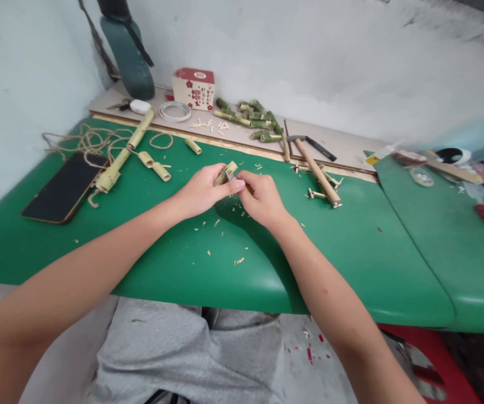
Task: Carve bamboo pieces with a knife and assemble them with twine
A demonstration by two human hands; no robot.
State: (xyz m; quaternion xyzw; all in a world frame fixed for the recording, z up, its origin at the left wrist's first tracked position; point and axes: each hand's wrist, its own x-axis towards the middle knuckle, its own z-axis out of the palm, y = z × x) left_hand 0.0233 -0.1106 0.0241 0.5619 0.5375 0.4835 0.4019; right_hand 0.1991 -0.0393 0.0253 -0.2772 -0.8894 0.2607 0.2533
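Observation:
Over the middle of the green padded table, my left hand is closed round a short piece of bamboo. My right hand is closed too and presses against the bamboo's end from the right, pinching a small blade-like tool that I can barely make out. Pale shavings lie scattered on the green surface below both hands.
A black phone lies at the left beside a long bamboo stick and twine. Short bamboo tubes sit nearby. A hammer, green bamboo pieces, a red-and-white box and tape roll rest on the rear board.

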